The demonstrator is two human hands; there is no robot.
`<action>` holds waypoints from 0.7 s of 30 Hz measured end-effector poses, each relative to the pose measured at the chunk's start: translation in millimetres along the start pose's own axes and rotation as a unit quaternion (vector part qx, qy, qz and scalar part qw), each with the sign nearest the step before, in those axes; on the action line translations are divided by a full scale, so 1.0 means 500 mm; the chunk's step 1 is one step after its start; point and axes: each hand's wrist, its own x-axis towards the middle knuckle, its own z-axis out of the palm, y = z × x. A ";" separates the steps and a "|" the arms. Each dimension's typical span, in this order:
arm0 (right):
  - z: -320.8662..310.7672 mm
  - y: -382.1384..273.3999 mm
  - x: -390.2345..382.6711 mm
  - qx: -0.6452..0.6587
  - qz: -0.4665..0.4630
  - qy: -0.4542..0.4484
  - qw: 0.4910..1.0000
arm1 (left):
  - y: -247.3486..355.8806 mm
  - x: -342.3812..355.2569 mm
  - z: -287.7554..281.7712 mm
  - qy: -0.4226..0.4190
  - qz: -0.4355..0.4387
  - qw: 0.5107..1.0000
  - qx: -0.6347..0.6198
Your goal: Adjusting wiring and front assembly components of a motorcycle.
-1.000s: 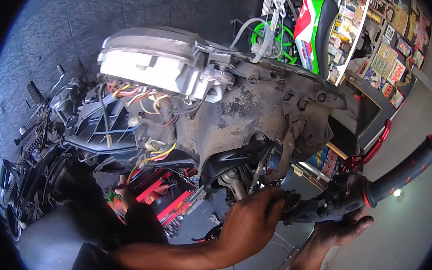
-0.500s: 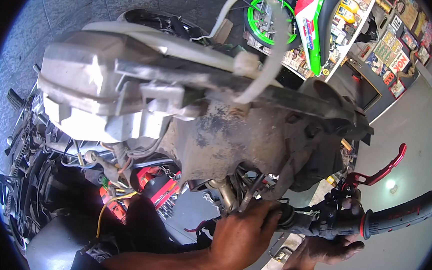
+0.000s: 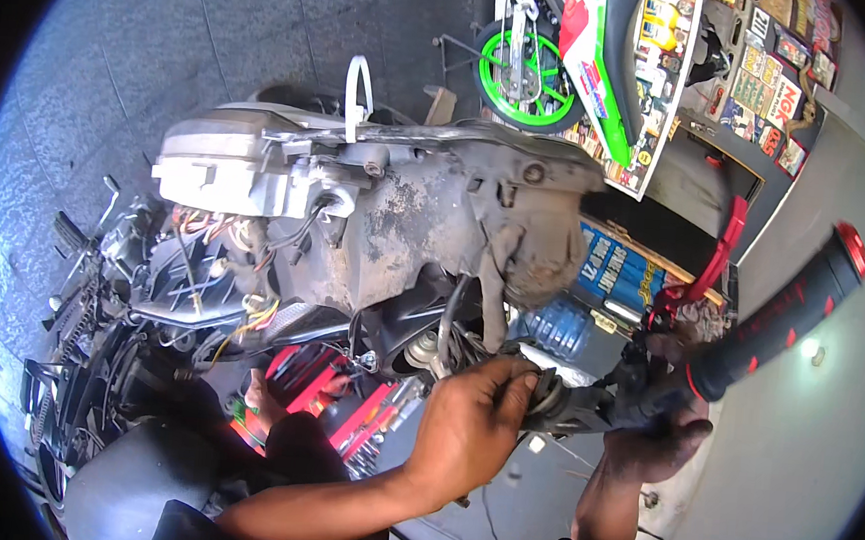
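"Both at the black handlebar [image 3: 591, 414]?"

"Yes. The left hand [image 3: 469, 415] is curled closed on its inner end, thumb alongside the forefinger."

"And the right hand [image 3: 648, 454]?"

"Cupped beneath, thumb stretched out. Its other fingers are partly hidden behind the handlebar, so I can't tell how firmly they close."

"Where does the handlebar sit?"

"Right of centre, slanting up to the right, below the scuffed dark panel [image 3: 406, 213]. The rubber grip [image 3: 778, 316] and red lever [image 3: 723, 252] extend beyond the right hand."
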 end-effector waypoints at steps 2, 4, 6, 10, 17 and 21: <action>0.003 0.002 0.000 -0.003 -0.005 0.000 1.000 | -0.013 -0.001 0.006 0.012 0.003 1.000 -0.004; 0.009 0.009 0.005 -0.052 -0.039 0.022 0.998 | -0.039 0.006 0.014 0.016 0.018 0.999 -0.028; 0.014 0.006 0.014 -0.058 -0.057 0.015 0.997 | -0.023 0.003 0.009 0.000 -0.006 0.998 -0.066; 0.022 -0.008 0.021 -0.069 -0.090 0.013 0.993 | -0.032 0.010 0.012 -0.026 0.008 0.996 -0.084; 0.026 -0.007 0.027 -0.047 -0.075 0.012 0.996 | -0.012 -0.007 -0.001 -0.047 -0.001 0.996 -0.079; 0.021 0.012 0.032 -0.076 -0.128 0.034 0.988 | -0.047 0.016 0.000 -0.088 0.143 0.986 0.021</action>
